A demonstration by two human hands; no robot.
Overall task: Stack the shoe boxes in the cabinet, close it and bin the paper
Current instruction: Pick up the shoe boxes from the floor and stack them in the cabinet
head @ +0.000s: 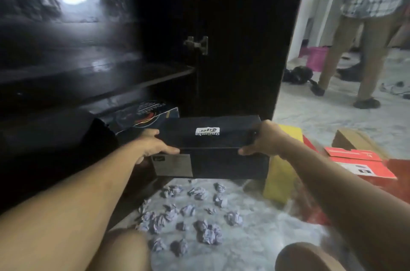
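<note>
- Head view: both hands on a black shoe box (pixel 213 137), held above the floor right in front of the open cabinet (pixel 111 84).
- Left hand (pixel 153 143) grips the box's left end, thumb along the lid's front edge, fingers on top at the far side.
- Right hand (pixel 264 140) grips the right end, thumb on the lid's front edge, fingers curled round the far corner.
- Box is level, lid on; white logo sticker on top, grey label on the front face at lower left.
- Another dark printed box (pixel 144 118) sits low in the cabinet, just behind and left of the held one, partly hidden by it.
- Cabinet door (pixel 244 38) stands open on the right, hinge visible; shelf (pixel 99 75) above is dark and blurred.
- Crumpled paper balls (pixel 190 215) are scattered on the marble floor (pixel 321 115) below the box, between the knees.
- Yellow box (pixel 281 173) stands just right of the held box, behind the right forearm; red-and-white box (pixel 359 160) and brown carton (pixel 352 137) lie further right.
- Second person (pixel 363 38) stands at upper right in a checked shirt and tan trousers; pink bag (pixel 315 57) is on the floor near them.
</note>
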